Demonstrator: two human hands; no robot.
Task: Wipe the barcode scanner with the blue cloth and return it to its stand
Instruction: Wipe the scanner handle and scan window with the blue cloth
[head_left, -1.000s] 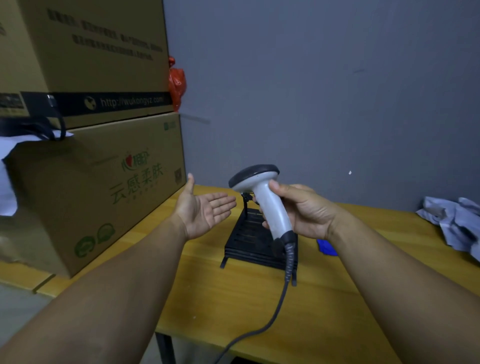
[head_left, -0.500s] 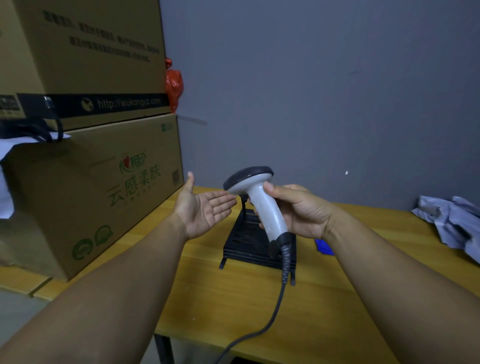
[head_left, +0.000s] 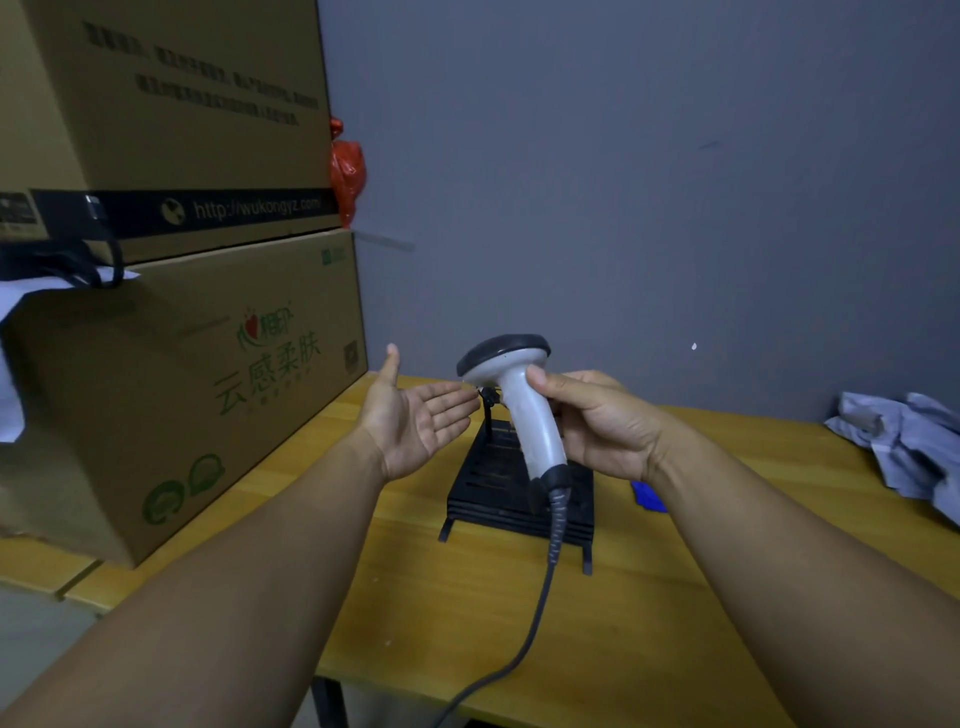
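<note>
The upper box (head_left: 171, 104) carries a black band (head_left: 208, 210) along its lower edge, printed "http://wukongyz.com" in pale letters beside a round emblem. Above the band run two lines of dark Chinese print, too blurred to read. The lower box (head_left: 208, 374) shows green Chinese characters, "云感柔肤", under a smaller logo with a red heart that reads roughly "心相印". A fine line beneath them and a small square code near its right edge cannot be read.
</note>
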